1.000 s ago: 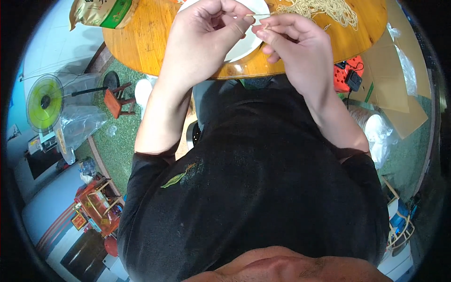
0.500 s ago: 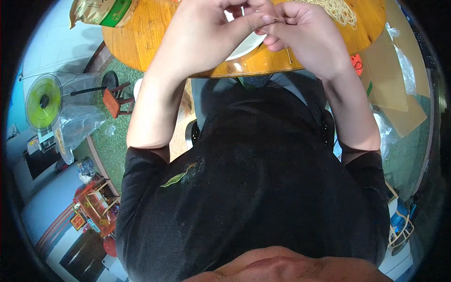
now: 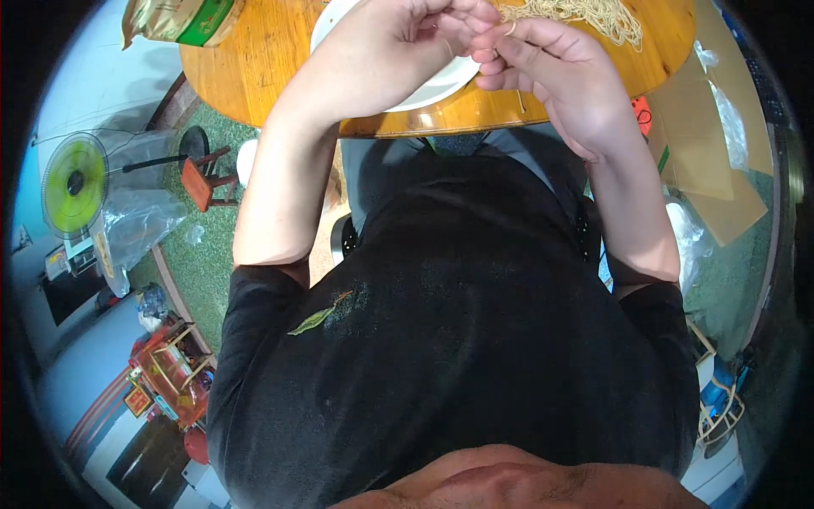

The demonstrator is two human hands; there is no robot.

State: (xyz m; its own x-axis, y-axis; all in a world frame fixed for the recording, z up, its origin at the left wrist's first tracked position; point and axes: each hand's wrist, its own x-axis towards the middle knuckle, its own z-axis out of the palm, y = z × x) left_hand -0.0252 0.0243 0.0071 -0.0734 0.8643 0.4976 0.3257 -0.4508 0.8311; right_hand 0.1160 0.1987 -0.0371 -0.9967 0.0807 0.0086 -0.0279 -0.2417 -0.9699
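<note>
right hand (image 3: 566,75) pinches pale strand (image 3: 510,30); left hand (image 3: 394,55) above plate (image 3: 439,90).

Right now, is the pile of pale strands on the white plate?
No, the pale strands lie on the wooden table, right of the white plate.

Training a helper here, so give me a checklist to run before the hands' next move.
1. Strand in the right hand: ok, it shows at the thumb tip.
2. Left hand also gripping the strand: cannot tell, any contact is unclear.
3. Plate on the table: ok, partly hidden behind the left hand.
4. Pile of strands on the table: ok, right of the plate.
5. Bag clear of both hands: ok, off to the left.
</note>
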